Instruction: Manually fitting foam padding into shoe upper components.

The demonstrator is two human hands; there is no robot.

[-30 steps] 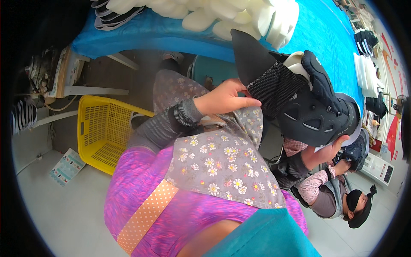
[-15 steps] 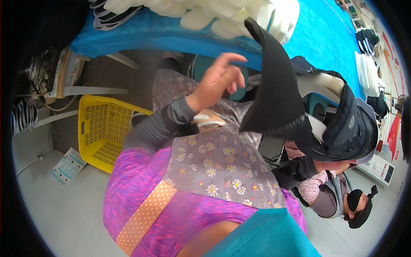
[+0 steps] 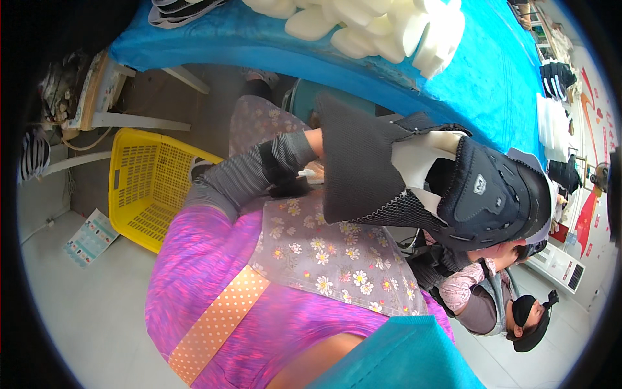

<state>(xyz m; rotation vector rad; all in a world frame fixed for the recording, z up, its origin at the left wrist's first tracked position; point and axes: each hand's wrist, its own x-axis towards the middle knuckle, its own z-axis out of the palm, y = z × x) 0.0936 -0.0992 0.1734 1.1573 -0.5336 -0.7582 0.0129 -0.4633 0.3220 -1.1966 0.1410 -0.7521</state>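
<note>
Head view: right hand (image 3: 500, 250) under shoe (image 3: 483, 198), left hand (image 3: 315, 142) behind flap (image 3: 361, 165); fingers' spread unclear.

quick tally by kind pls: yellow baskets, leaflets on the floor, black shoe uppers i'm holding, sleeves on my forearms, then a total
Yellow basket: 1
Leaflet: 1
Black shoe upper, held: 1
Forearm sleeves: 2
Total: 5
</note>
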